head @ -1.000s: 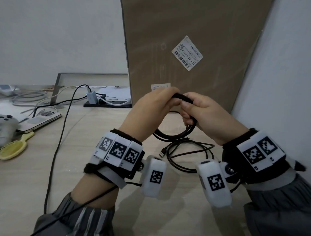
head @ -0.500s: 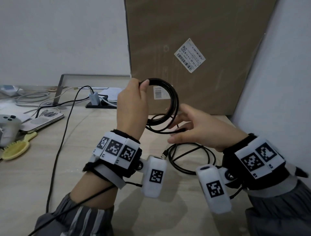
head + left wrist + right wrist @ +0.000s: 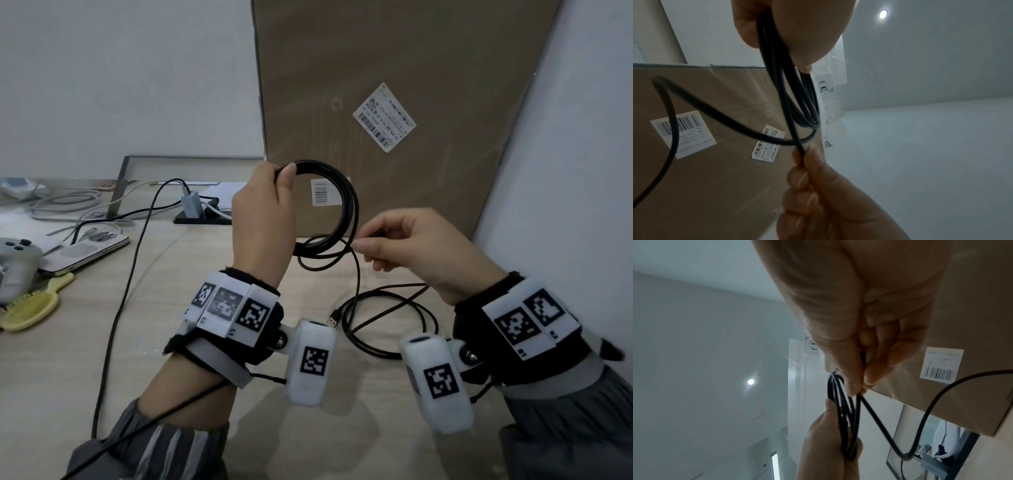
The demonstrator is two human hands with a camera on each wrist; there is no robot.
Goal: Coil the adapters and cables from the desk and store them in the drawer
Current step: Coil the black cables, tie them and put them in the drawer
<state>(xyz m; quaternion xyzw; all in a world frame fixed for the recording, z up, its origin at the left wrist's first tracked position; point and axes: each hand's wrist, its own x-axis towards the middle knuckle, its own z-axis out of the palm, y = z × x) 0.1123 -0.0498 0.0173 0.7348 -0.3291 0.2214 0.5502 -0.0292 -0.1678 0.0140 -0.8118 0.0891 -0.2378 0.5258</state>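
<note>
A black USB cable (image 3: pixel 346 205) is partly wound into a round coil held upright above the desk. My left hand (image 3: pixel 270 205) grips the coil at its top, thumb over the loops; the left wrist view shows the loops (image 3: pixel 797 97) hanging from that grip. My right hand (image 3: pixel 404 246) pinches a single strand just right of the coil's lower edge, seen between thumb and fingers (image 3: pixel 859 386) in the right wrist view. The rest of the cable (image 3: pixel 387 318) lies in loose loops on the desk below, with its USB plug (image 3: pixel 334 317) free.
A large cardboard box (image 3: pixel 394 102) leans against the wall behind the hands. At the left lie a power strip with a charger (image 3: pixel 191 205), other cables (image 3: pixel 130 260), a phone (image 3: pixel 82 253), a grey controller (image 3: pixel 17 260) and a yellow brush (image 3: pixel 30 305). A wall stands close on the right.
The hands, joined on the bundle a second ago, have separated. My left hand raised the coil upright; my right hand slid down and right, pinching a strand of the loose cable.
</note>
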